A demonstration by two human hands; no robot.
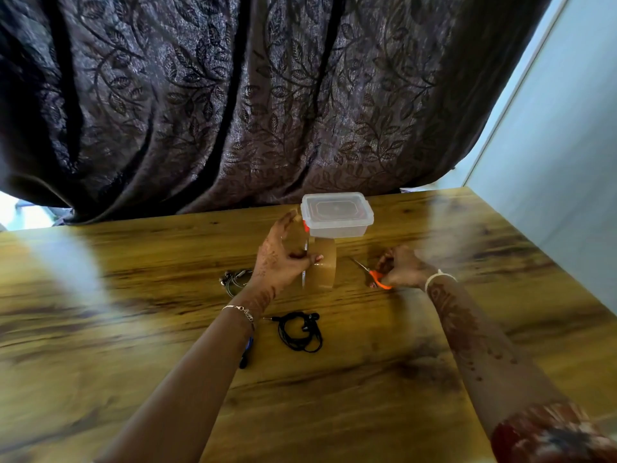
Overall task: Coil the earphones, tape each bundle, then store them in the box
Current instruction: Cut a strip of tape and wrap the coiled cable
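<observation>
**Tape in one hand, scissors in the other**

We see the left hand [280,259] gripping the brown tape roll [322,265], thumb on its near side and fingers curled over the top. The roll stands on edge just in front of the clear box [337,215]; whether it rests on the wooden table [367,396] or is held just above it, we cannot tell.

The right hand [402,265] is well apart from the left, its fingers closed round the orange handles of the scissors [377,277]; the blades point towards the roll, low over the table.

The box sits at the far edge of the table with its lid on; we can make out nothing inside it. The black earphones [300,330] lie in a loose coil on the table just right of the left wrist, touching neither hand. A greyer bundle of earphones [233,280] lies to the left of that hand, partly hidden by it. A small blue and black object [246,354] shows from under the left forearm; we cannot tell what it is.

A dark leaf-patterned curtain [233,95] hangs behind the table.
</observation>
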